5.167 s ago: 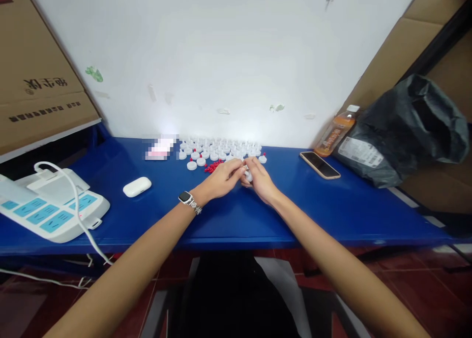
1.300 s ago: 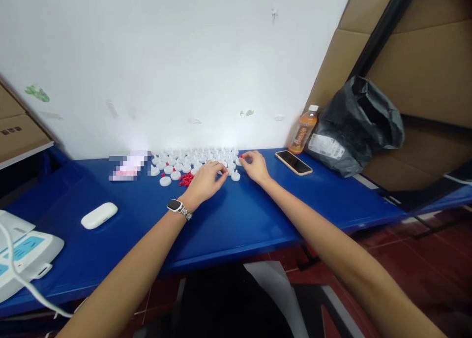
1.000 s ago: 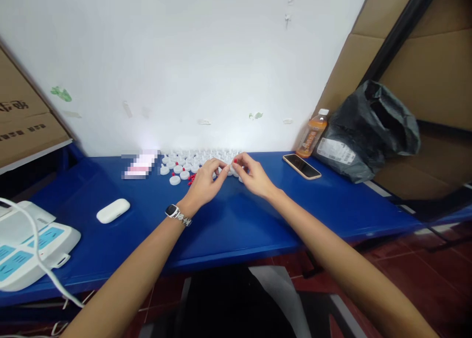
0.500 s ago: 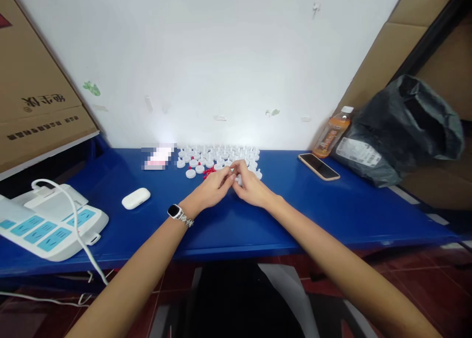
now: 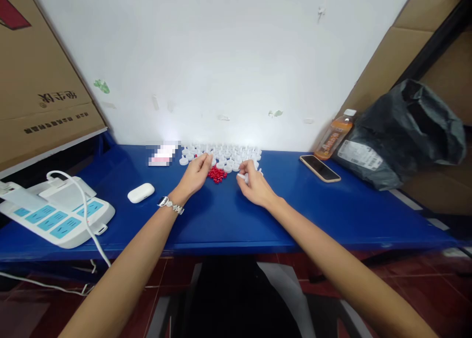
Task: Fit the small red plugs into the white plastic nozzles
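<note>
My right hand (image 5: 252, 181) clamps a white cap (image 5: 244, 178); my left hand (image 5: 193, 174), fingers together, contents hidden from me, could scatter the red pieces (image 5: 217, 174) by brushing them.

Bare left hand (image 5: 195, 173), pale-cased watch (image 5: 162, 201) at its wrist, silver link band (image 5: 176, 208); bare right hand (image 5: 257, 186), both forearms (image 5: 324, 244) bare

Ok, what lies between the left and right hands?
In the head view, a heap of small red pieces lies between the left hand and the right hand, with white spouted caps beyond it.
</note>
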`<move>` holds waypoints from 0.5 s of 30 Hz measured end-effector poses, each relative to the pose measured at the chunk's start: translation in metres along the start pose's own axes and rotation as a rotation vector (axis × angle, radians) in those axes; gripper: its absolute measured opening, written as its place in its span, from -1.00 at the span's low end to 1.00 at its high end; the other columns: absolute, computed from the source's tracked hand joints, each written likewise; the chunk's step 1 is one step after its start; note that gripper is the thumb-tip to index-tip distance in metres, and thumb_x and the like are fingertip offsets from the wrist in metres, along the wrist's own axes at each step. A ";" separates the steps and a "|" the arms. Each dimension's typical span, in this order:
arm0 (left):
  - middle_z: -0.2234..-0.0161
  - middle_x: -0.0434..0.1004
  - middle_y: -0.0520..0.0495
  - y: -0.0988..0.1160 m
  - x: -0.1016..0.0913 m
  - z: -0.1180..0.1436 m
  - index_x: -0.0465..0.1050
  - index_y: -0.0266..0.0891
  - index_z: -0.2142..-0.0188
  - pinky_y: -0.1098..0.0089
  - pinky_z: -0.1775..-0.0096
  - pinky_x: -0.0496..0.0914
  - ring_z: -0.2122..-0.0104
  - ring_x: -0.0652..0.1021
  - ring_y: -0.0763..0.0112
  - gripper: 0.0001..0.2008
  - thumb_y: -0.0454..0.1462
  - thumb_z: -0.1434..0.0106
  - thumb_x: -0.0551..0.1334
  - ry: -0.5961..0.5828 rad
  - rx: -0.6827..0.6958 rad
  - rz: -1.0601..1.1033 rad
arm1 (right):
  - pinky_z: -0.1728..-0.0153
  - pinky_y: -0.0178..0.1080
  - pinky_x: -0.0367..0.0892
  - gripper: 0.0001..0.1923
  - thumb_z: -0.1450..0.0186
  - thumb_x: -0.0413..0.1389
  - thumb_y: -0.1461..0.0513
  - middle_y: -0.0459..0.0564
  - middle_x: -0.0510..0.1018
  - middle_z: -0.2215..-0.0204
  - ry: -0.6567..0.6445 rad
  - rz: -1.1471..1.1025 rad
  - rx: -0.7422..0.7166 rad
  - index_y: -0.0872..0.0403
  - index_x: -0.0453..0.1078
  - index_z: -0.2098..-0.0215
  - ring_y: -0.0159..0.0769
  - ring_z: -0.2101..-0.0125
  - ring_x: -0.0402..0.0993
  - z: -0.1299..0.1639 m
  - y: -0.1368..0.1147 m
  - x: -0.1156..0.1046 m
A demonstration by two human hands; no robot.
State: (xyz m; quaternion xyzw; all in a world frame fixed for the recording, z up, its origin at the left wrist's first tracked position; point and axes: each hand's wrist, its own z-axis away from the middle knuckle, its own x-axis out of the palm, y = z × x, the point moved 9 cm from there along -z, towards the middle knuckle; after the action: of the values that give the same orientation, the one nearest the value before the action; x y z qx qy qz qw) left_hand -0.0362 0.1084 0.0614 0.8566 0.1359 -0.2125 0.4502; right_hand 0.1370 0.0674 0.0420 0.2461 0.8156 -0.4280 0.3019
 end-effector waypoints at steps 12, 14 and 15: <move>0.14 0.45 -0.17 -0.007 0.026 -0.001 0.46 -0.20 0.00 0.17 0.03 0.38 0.04 0.44 0.13 -0.73 -0.18 -0.40 0.14 -0.174 0.069 -0.440 | 0.24 -0.18 0.27 -0.82 -0.49 -0.18 0.12 -0.03 0.39 0.33 -0.066 0.047 -0.040 0.00 0.13 0.22 -0.22 0.32 0.36 -0.018 0.003 0.018; 0.15 0.46 -0.15 -0.007 0.024 -0.001 0.45 -0.19 -0.03 0.18 0.04 0.38 0.05 0.45 0.14 -0.72 -0.18 -0.39 0.15 -0.163 0.057 -0.427 | 0.11 -0.16 0.29 -0.83 -0.48 -0.18 0.15 0.02 0.38 0.25 -0.030 0.008 -0.097 0.01 0.15 0.23 -0.22 0.22 0.36 -0.021 0.004 0.018; 0.16 0.46 -0.14 -0.008 0.023 0.000 0.46 -0.19 0.00 0.19 0.05 0.39 0.06 0.45 0.15 -0.74 -0.19 -0.39 0.16 -0.163 0.055 -0.420 | 0.07 -0.15 0.30 -0.84 -0.48 -0.17 0.16 0.04 0.37 0.22 -0.026 -0.008 -0.111 0.02 0.17 0.22 -0.22 0.18 0.36 -0.021 0.006 0.018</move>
State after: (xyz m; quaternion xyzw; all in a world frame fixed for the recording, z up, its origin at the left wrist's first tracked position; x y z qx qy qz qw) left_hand -0.0190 0.1140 0.0447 0.8014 0.2686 -0.3736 0.3820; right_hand 0.1221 0.0908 0.0352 0.2200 0.8350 -0.3865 0.3241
